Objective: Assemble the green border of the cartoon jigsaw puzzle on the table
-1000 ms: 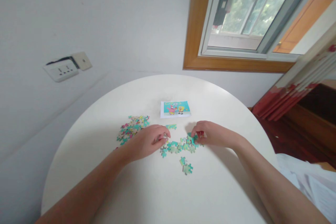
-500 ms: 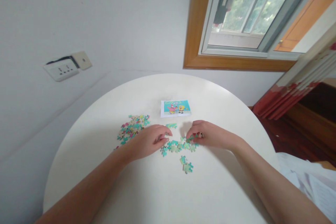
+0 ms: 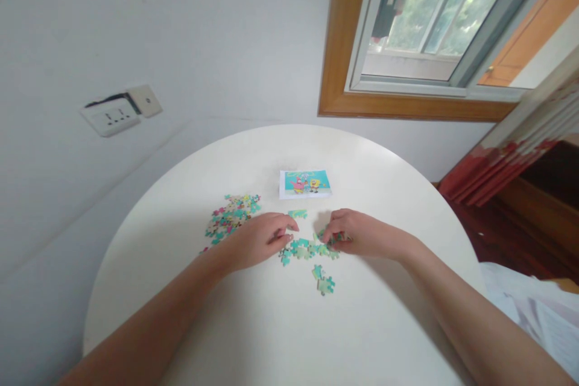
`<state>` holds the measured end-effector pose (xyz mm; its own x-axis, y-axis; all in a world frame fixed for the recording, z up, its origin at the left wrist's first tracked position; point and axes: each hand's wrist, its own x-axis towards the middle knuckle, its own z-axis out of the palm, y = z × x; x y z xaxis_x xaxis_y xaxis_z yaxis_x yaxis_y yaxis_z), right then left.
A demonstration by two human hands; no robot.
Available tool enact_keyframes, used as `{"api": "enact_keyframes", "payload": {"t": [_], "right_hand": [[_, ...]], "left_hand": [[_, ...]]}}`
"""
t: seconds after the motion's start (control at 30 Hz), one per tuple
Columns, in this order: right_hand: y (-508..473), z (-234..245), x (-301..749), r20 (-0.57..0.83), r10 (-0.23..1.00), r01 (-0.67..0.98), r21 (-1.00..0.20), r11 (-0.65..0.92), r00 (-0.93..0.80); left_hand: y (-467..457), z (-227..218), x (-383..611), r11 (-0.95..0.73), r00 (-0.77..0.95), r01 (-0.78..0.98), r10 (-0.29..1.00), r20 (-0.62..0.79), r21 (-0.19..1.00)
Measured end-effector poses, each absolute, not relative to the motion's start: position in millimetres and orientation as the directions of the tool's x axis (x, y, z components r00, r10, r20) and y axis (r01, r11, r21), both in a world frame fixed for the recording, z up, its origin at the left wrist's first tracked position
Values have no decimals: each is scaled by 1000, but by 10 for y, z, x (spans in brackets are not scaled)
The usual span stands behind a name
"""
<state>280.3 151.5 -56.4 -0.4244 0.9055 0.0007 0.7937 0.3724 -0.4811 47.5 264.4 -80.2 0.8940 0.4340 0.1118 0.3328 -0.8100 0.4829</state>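
Note:
A joined strip of teal puzzle pieces [image 3: 304,249] lies on the round white table [image 3: 271,325] between my hands. My left hand [image 3: 257,239] rests at the strip's left end, fingers curled with the tips pressed together near a piece. My right hand [image 3: 355,233] is at the strip's right end, its fingers pinching a teal puzzle piece [image 3: 329,236] against the strip. A heap of loose colourful pieces [image 3: 231,216] lies left of my left hand. A small joined pair [image 3: 323,280] sits nearer to me, and one lone teal piece [image 3: 297,214] lies beyond the strip.
A small cartoon reference picture [image 3: 304,183] lies at the far side of the table. The white wall carries a socket plate [image 3: 113,116] on the left. A wood-framed window [image 3: 434,30] and a red-and-white curtain [image 3: 520,151] are to the right.
My right hand has slid slightly left along the strip, pressing its piece in. The left hand has barely moved. The camera has shifted a little.

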Motion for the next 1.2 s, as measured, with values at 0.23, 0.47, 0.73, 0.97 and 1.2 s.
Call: {"api": "enact_keyframes", "payload": {"t": [0.23, 0.47, 0.73, 0.97, 1.2], "right_hand": [[1545, -522, 2852, 107, 953, 848, -434, 303, -285], [1595, -648, 2842, 80, 939, 859, -382, 340, -336], [1600, -614, 2823, 57, 951, 860, -413, 300, -305], [1595, -614, 2819, 52, 949, 807, -514, 292, -310], [1592, -563, 3013, 6, 999, 788, -614, 45, -52]], "left_hand": [[2656, -824, 459, -825, 897, 327, 424, 122, 460], [2662, -821, 464, -834, 906, 314, 406, 121, 453], [2665, -817, 456, -837, 906, 322, 408, 113, 442], [2759, -891, 407, -839, 903, 302, 404, 146, 453], [2727, -787, 385, -819, 906, 365, 422, 33, 443]]}}
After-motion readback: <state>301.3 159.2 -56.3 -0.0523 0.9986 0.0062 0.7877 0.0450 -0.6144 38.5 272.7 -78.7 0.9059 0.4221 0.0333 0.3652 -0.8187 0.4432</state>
